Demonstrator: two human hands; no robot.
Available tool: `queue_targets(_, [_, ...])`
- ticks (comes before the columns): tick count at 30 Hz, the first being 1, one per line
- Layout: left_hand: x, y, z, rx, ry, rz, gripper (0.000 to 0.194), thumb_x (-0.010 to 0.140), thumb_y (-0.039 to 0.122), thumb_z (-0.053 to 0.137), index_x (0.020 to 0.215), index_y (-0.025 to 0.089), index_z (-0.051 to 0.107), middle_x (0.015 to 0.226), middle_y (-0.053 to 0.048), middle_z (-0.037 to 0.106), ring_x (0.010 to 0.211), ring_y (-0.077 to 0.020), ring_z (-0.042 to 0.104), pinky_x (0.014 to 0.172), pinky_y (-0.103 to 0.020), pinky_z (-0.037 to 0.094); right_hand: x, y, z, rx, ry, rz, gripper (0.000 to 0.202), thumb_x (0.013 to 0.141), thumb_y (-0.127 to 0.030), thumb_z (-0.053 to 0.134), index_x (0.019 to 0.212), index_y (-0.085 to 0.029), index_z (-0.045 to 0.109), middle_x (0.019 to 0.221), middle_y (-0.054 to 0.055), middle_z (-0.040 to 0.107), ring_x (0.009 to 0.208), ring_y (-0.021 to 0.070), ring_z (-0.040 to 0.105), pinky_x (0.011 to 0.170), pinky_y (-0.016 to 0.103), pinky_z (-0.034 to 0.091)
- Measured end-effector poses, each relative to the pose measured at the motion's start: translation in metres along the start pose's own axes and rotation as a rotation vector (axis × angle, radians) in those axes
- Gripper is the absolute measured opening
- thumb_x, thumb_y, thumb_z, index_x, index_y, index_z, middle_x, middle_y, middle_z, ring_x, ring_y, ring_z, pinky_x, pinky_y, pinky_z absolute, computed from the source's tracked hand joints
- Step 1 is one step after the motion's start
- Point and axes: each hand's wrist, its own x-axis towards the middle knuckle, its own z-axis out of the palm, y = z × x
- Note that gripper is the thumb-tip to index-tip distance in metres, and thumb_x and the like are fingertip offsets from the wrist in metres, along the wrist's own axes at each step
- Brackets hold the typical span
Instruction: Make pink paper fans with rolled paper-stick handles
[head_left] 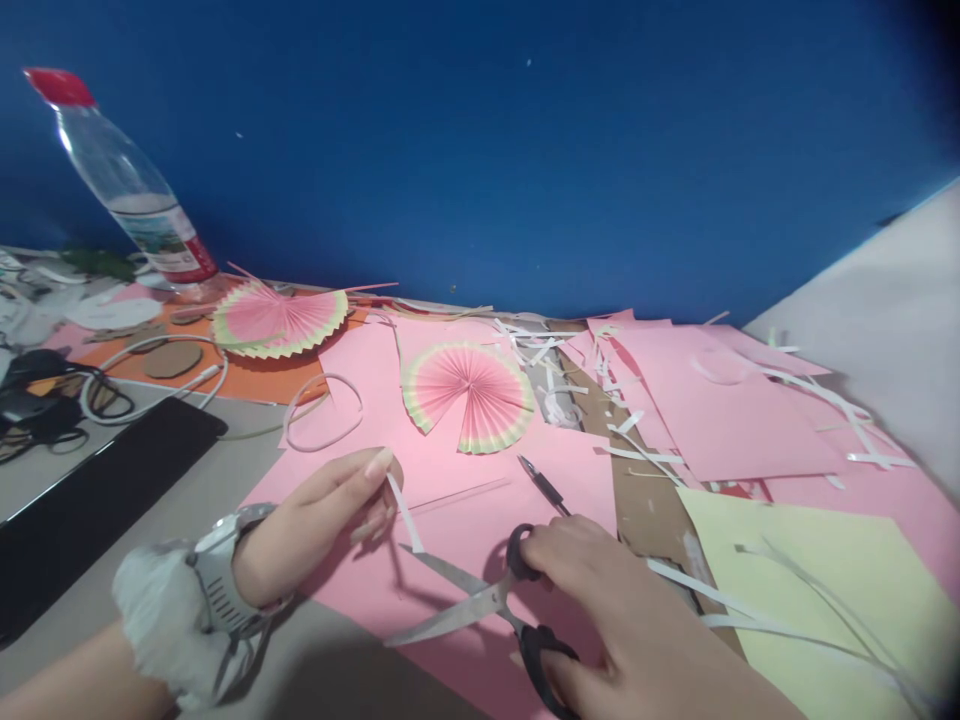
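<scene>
A narrow white paper strip (406,515) hangs from the pinched fingertips of my left hand (330,520), which wears a watch and a fabric band at the wrist. My right hand (600,590) grips black-handled scissors (487,602) with the blades spread apart. The upper blade's tip lies close to the strip's lower end; I cannot tell whether they touch. Beneath both hands is a sheet of pink paper (465,500). Farther back on it rests a pleated pink-and-green paper fan (469,390). A black pen (546,486) lies just beyond my right hand.
Another pleated fan (281,315) sits back left on orange paper, near a tilted-looking plastic bottle (142,190). A black device (105,490) and a white cable (154,385) lie at left. Pink sheets (735,400), pale green paper (825,560) and white strips cover the right. Behind rises a blue wall (487,150).
</scene>
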Motion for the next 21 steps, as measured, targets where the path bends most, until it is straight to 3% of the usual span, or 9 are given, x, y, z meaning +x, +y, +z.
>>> queue_targets(9, [0.0, -0.004, -0.004, 0.041, 0.095, 0.053, 0.04, 0.094, 0.046, 0.038, 0.068, 0.018, 0.049, 0.052, 0.005, 0.042, 0.048, -0.0099, 0.038, 0.049, -0.025, 0.033, 0.004, -0.012, -0.009, -0.01, -0.13, -0.013, 0.024, 0.063, -0.019, 0.066, 0.084, -0.025, 0.057, 0.082, -0.003, 0.058, 0.077, 0.0178, 0.05, 0.07, 0.03, 0.039])
queue_targets(15, [0.001, 0.002, -0.003, 0.052, 0.204, 0.076, 0.04, 0.094, 0.046, 0.036, 0.07, 0.019, 0.052, 0.053, 0.005, 0.042, 0.045, -0.0095, 0.037, 0.045, -0.023, 0.034, 0.008, -0.012, -0.01, -0.01, -0.221, -0.078, 0.013, 0.072, -0.028, 0.066, 0.084, -0.026, 0.06, 0.082, -0.003, 0.061, 0.078, 0.0185, 0.052, 0.066, 0.029, 0.041])
queue_targets(18, [0.001, 0.003, -0.002, 0.062, 0.226, 0.073, 0.037, 0.093, 0.045, 0.038, 0.07, 0.02, 0.052, 0.052, 0.005, 0.042, 0.044, -0.0102, 0.039, 0.044, -0.023, 0.035, 0.006, -0.008, -0.007, 0.024, -0.114, -0.076, 0.022, 0.068, -0.023, 0.068, 0.087, -0.025, 0.058, 0.086, -0.001, 0.061, 0.08, 0.0194, 0.054, 0.068, 0.029, 0.043])
queue_targets(21, [0.002, 0.001, -0.002, 0.066, 0.227, 0.084, 0.037, 0.094, 0.045, 0.035, 0.073, 0.021, 0.052, 0.051, 0.006, 0.041, 0.045, -0.0108, 0.038, 0.046, -0.024, 0.036, 0.001, 0.0, -0.003, 0.038, 0.161, -0.044, 0.031, 0.073, -0.024, 0.064, 0.102, -0.025, 0.053, 0.101, 0.005, 0.06, 0.092, 0.0229, 0.056, 0.076, 0.033, 0.046])
